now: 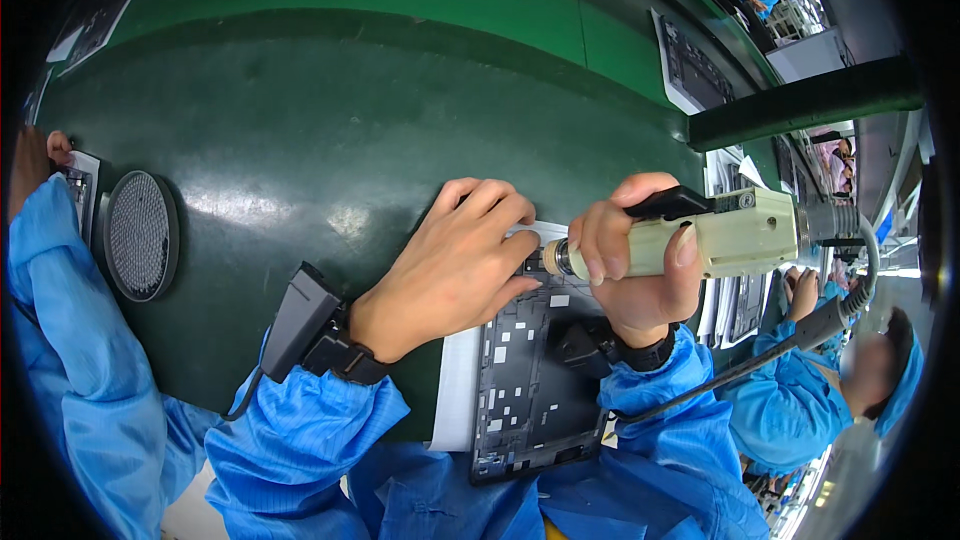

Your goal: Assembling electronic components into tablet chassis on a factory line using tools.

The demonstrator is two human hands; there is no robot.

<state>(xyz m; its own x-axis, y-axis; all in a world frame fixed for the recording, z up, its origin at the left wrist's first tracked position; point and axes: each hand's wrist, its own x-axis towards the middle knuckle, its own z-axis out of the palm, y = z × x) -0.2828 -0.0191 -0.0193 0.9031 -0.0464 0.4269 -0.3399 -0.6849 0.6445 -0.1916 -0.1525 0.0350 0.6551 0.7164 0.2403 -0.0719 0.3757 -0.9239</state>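
Observation:
My right hand (640,265) is wrapped round a pale cream electric screwdriver (745,235) with a black lever. The driver lies nearly level, its narrow end pointing left towards the far end of a black device housing (535,370). White patches dot the housing, which rests on white paper sheets (457,390). My left hand (455,260) grips the housing's far left corner, fingers bent over the edge and thumb on the near side. Its fingertips are close to the driver's tip, and they hide what lies under it.
On the left, a round tray of small pieces (140,235) stands by a co-worker's blue sleeve (90,320). A green bar (800,105) juts in at right. Another black housing (690,60) lies beyond it. A cable (740,375) loops past my right forearm. Another person (800,400) sits at right.

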